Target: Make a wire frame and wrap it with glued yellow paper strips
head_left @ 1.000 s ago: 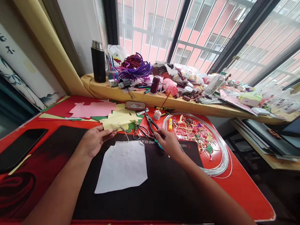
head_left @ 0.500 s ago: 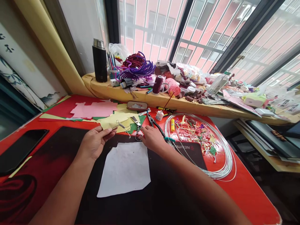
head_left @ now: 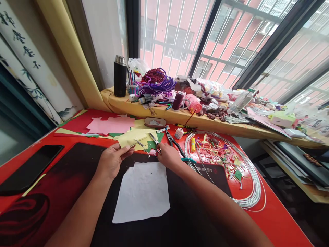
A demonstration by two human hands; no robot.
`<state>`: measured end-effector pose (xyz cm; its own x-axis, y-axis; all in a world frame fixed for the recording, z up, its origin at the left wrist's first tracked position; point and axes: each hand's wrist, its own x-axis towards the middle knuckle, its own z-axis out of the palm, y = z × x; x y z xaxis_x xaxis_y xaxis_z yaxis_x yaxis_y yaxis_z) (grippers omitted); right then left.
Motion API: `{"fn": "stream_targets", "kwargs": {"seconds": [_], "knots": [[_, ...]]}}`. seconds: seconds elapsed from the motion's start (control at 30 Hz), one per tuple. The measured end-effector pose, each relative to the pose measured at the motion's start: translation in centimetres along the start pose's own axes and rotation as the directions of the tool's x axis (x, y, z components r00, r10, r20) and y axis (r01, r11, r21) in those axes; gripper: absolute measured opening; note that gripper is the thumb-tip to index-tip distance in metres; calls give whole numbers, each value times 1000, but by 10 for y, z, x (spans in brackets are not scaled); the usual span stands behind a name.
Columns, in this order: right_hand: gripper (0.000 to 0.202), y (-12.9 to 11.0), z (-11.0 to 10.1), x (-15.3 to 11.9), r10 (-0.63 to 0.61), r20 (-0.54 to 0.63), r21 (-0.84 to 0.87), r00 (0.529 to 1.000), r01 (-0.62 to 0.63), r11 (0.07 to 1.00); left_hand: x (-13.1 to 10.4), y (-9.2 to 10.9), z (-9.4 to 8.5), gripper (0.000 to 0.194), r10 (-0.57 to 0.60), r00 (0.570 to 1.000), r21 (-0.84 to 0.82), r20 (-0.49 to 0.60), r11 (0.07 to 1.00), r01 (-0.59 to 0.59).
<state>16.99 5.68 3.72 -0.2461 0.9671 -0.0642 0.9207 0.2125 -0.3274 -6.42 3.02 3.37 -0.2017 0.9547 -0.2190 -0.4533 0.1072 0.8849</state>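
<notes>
Metal scissors (head_left: 154, 139) mid-frame are now gripped by the right hand (head_left: 168, 156), earlier at the pliers (head_left: 170, 138); the left hand (head_left: 113, 160) pinches twisted wire (head_left: 139, 141).

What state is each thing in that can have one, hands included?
Left hand: closed on twisted silver wire
Right hand: closed on silver-bladed scissors
White paper sheet: flat on dark mat
Long silver wire: coiled
Black pliers with teal handles: lying down
Black cylindrical flask: upright, silver cap on
Black rectangular phone: flat, screen dark
</notes>
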Motion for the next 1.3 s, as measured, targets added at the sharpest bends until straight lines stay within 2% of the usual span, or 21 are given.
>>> {"fn": "stream_targets", "kwargs": {"seconds": [0.13,0.27,0.3,0.37,0.4,0.43,0.47,0.53,0.6,0.77,0.87,0.97,1.07,1.17,1.3], "knots": [[25,11,-6,3,45,-10,215,999,-41,976,2,-4,-2,9,18,1000,20,0,1000,-18],[23,21,-12,-2,71,63,456,995,-92,885,4,-6,-3,15,28,1000,18,1,999,-28],[23,22,-12,-5,86,89,551,992,-121,826,4,-7,-3,17,32,1000,14,1,999,-32],[26,24,-13,-13,137,194,830,971,-237,504,3,-7,-2,19,37,999,13,0,999,-37],[29,24,-13,-18,150,256,891,955,-293,346,3,-8,-1,19,38,999,15,0,999,-38],[34,24,-13,-23,142,312,910,939,-339,240,3,-8,0,19,39,999,18,2,999,-39],[40,23,-12,-28,127,347,913,929,-366,180,2,-9,1,19,39,999,20,6,999,-39],[49,21,-10,-37,88,370,910,925,-380,165,2,-10,2,18,37,999,17,6,999,-37],[54,18,-6,-45,55,352,911,934,-355,210,2,-11,3,18,34,999,10,-3,999,-34],[53,17,8,-73,51,297,915,954,-299,269,5,-14,2,19,48,999,-12,-25,999,-48],[54,22,11,-99,13,327,900,945,-316,300,6,-16,2,22,66,997,-20,-35,998,-67],[58,27,10,-126,-51,386,885,921,-353,304,6,-18,2,25,90,995,-18,-47,996,-91],[62,26,10,-147,-121,378,904,918,-338,261,6,-20,4,28,106,993,-15,-60,994,-107],[60,18,13,-155,-149,341,925,928,-303,230,4,-23,6,27,101,994,-25,-47,994,-102],[55,4,18,-150,-150,294,940,944,-257,225,2,-25,9,21,60,998,-49,-36,997,-62]]}}
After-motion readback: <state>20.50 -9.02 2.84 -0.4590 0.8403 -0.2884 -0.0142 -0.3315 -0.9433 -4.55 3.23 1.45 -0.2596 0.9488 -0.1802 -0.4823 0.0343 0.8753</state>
